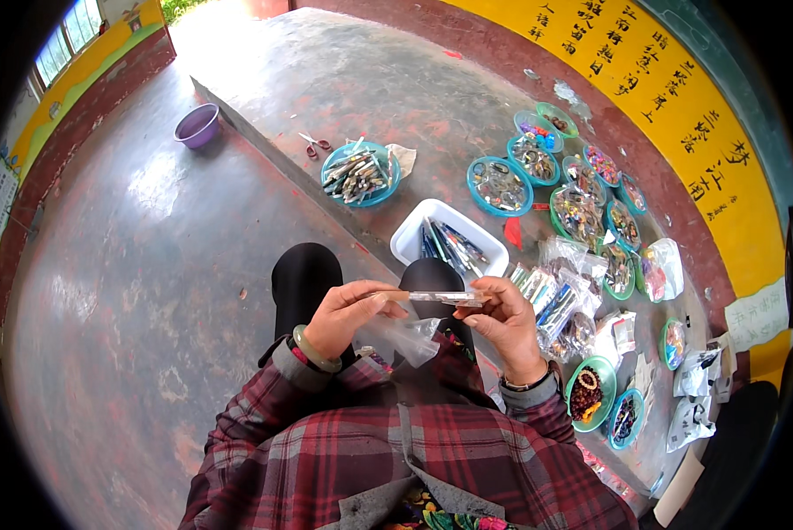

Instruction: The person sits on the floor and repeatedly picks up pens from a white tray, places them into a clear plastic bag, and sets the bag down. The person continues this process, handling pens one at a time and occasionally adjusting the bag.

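Observation:
In front of my knees, my left hand [350,320] and my right hand [502,324] hold a slim, clear, stick-like packet [436,299] level between them, one end in each. Its contents are too small to make out. My left fingers are closed at its left end; my right thumb and fingers pinch the other. Just below hangs a crumpled clear plastic bag [414,343], close to my left hand; I cannot tell whether that hand grips it. A white tub [405,240] with several pens stands just beyond my knees.
A blue basket [387,194] full of pens stands ahead, with red-handled scissors [312,152] beside it. Farther left is a purple basin [197,126]. Several baskets of beads and small parts crowd the right, near wrapped pen bundles [553,305]. A floor ledge [268,155] runs diagonally.

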Action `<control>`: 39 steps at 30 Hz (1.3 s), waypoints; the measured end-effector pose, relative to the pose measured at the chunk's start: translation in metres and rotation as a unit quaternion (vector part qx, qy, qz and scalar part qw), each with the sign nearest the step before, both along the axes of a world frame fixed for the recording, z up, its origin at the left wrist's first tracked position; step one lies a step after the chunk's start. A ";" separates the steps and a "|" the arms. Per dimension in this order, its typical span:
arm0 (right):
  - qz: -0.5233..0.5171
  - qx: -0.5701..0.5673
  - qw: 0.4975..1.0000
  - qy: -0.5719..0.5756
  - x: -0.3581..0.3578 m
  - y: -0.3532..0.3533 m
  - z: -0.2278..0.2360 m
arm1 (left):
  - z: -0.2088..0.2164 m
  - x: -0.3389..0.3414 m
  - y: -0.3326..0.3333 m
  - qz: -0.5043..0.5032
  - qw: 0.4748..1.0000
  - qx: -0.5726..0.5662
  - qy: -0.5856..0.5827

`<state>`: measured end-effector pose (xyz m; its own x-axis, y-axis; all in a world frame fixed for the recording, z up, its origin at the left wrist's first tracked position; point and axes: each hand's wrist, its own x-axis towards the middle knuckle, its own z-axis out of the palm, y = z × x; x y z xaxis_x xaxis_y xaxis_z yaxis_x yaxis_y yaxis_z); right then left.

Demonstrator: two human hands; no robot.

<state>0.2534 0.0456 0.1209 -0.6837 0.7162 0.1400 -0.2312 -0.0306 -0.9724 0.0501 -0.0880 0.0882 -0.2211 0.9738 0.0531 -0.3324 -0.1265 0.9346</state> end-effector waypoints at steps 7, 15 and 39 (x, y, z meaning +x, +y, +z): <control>0.044 0.021 0.991 -0.123 0.011 0.009 -0.003 | -0.002 0.000 0.000 -0.020 0.999 0.008 -0.025; -0.010 0.021 0.997 -0.069 0.000 -0.002 0.008 | -0.005 -0.002 0.000 -0.004 0.999 -0.012 -0.051; 0.110 0.108 0.962 -0.224 0.009 0.013 0.000 | -0.006 -0.004 -0.001 -0.011 0.999 -0.016 -0.050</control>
